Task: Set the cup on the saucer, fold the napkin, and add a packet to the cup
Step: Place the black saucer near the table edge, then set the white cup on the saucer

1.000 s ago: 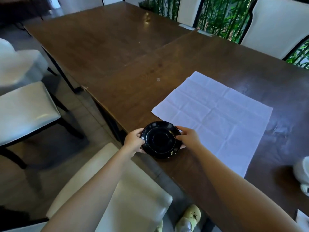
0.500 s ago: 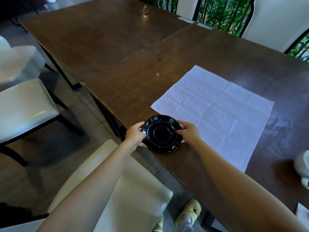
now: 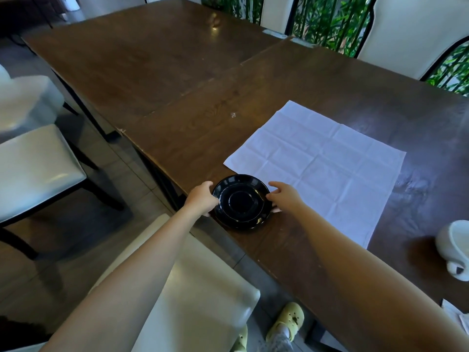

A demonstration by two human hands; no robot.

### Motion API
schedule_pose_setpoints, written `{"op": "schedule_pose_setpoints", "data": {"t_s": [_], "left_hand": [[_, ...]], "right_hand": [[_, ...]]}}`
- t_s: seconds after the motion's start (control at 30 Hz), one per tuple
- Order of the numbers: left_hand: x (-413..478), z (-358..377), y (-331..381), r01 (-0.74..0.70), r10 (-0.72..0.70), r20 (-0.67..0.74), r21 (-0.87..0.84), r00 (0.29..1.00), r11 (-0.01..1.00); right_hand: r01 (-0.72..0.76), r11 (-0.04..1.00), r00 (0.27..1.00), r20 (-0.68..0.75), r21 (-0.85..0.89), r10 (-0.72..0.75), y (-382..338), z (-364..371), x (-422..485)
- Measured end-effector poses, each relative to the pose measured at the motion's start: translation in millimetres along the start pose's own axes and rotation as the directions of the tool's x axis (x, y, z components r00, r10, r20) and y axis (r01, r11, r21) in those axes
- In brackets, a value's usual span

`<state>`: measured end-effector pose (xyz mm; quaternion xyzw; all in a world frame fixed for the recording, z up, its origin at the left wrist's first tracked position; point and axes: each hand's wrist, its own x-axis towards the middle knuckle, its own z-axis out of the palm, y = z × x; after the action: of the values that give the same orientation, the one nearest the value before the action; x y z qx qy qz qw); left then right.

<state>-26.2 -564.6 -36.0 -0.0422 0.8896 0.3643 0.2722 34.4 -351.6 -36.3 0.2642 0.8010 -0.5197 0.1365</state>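
Observation:
A black saucer lies flat on the dark wooden table, close to its near edge and just over a corner of the napkin. My left hand curls around the saucer's left rim. My right hand is at the right rim with its fingers spread and the forefinger lifted off. The white napkin is spread flat and unfolded to the right of the saucer. A white cup stands at the far right, partly cut off by the frame. A white packet shows at the lower right edge.
A white cushioned chair stands tucked below the table edge under my arms, and another chair is at the left. My feet in yellow shoes are on the tiled floor. White chair backs and green plants line the table's far side.
The saucer has slid a little away from the table edge toward the napkin. My right hand's fingers have spread off the rim; my left hand still holds it.

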Motion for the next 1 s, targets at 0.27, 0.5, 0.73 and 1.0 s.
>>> {"op": "schedule_pose_setpoints", "data": {"t_s": [0.27, 0.5, 0.73, 1.0], "left_hand": [[-9.1, -14.8, 37.7, -0.115, 0.168, -0.055, 0.527, 0.984, 0.842], [-15.9, 9.1, 94.5, -0.409, 0.256, 0.321, 0.644, 0.912, 0.647], [-32.9, 68.9, 164.3, -0.603, 0.297, 0.546, 0.549, 0.783, 0.579], [-57.8, 147.2, 249.3, -0.764, 0.33, 0.701, 0.491, 0.632, 0.419]], "right_hand": [[-0.046, 0.998, 0.999, 0.012, -0.048, 0.047, 3.9, -35.5, -15.1], [-0.117, 0.935, 0.979, 0.119, -0.336, 0.165, 16.0, -87.7, -36.9], [-0.192, 0.846, 0.959, 0.089, -0.497, 0.27, 43.2, -160.3, -73.7], [-0.248, 0.797, 0.968, -0.122, -0.551, 0.217, 84.2, -254.0, -110.3]]}}
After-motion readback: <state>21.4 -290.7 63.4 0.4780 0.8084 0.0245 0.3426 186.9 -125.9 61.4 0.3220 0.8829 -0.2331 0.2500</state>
